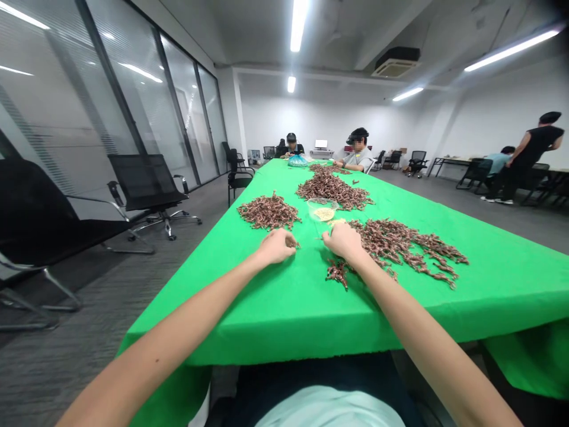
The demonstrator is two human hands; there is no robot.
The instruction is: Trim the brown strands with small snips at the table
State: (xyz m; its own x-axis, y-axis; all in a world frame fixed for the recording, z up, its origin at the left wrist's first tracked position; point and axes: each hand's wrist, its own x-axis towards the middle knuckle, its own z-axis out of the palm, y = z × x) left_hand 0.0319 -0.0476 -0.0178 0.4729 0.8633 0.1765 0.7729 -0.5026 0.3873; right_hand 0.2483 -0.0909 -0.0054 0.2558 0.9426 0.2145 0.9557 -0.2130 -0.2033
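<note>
My left hand (278, 245) is closed, its fingertips pinching a small brown, knobbly dried piece just above the green cloth. My right hand (345, 238) is closed too, with a thin, pale tool (317, 232) poking out at its fingertips; its kind is too fine to make out. Beyond the hands stands a clear plastic bowl (322, 210) with pale yellowish bits in it. A heap of brown dried pieces (269, 212) lies past my left hand. A wider spread of them (400, 244) reaches right from my right hand, and a small darker cluster (337, 273) lies below its wrist.
The green-covered table (275, 302) runs far forward. Behind the bowl lies a large brown heap (333, 188), and farther off a blue plastic bag (297, 161). Two people sit at the far part. Black chairs (149, 181) stand to the left; other people are at the right.
</note>
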